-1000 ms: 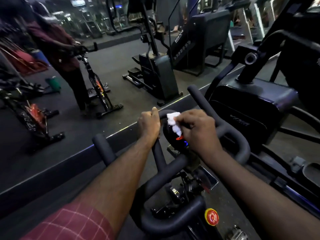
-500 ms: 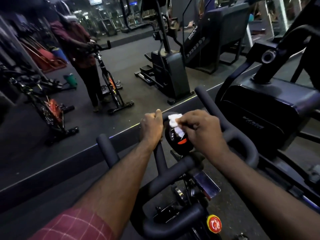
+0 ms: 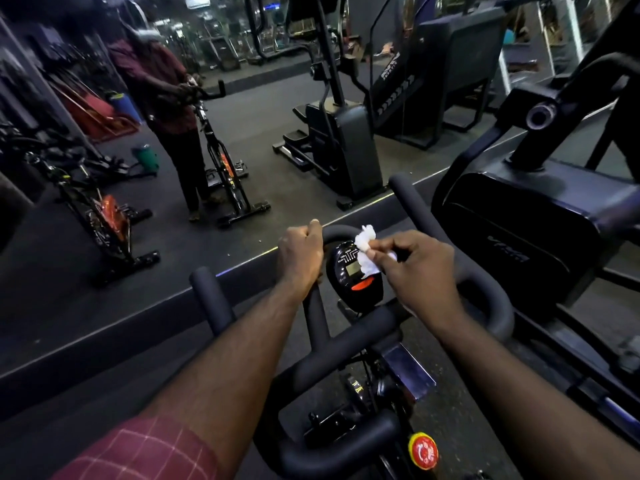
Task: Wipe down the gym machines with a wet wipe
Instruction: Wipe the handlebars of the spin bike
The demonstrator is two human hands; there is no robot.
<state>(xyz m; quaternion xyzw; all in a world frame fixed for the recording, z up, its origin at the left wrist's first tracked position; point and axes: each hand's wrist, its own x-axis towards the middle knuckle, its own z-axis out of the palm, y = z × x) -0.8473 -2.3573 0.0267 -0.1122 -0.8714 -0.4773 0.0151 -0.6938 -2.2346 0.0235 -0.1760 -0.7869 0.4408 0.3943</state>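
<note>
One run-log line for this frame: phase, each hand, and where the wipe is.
phase: wiping console | left hand: grips handlebar | right hand: pinches wet wipe | wet wipe: at console's upper right

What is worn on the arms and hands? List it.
Left arm: a dark red sleeve with thin pale check lines, ending near the elbow. Right arm: no sleeve in view. Left hand and right hand: no gloves, watch or rings visible.
</note>
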